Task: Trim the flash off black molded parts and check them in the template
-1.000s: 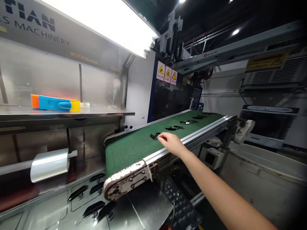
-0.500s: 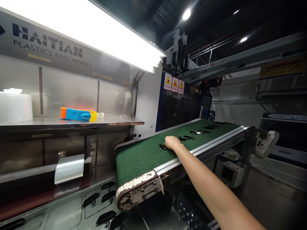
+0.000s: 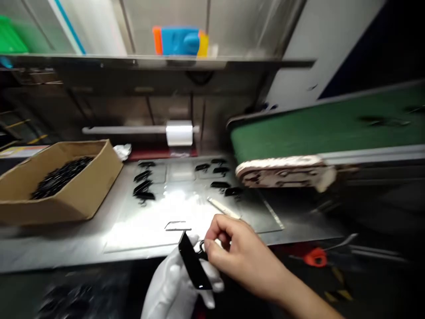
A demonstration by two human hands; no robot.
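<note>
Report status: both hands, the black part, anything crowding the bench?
Left hand, gloved, and bare right hand both gripping black part above bench edge. Loose black pieces and cardboard box sit beyond.

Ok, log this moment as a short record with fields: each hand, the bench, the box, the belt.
left hand: white glove, holds black plastic part
right hand: bare, pinches the same part at its top end
bench: steel, several black parts lying on it
cardboard box: left on the bench, holds many black pieces
conveyor belt: green, at right
</note>
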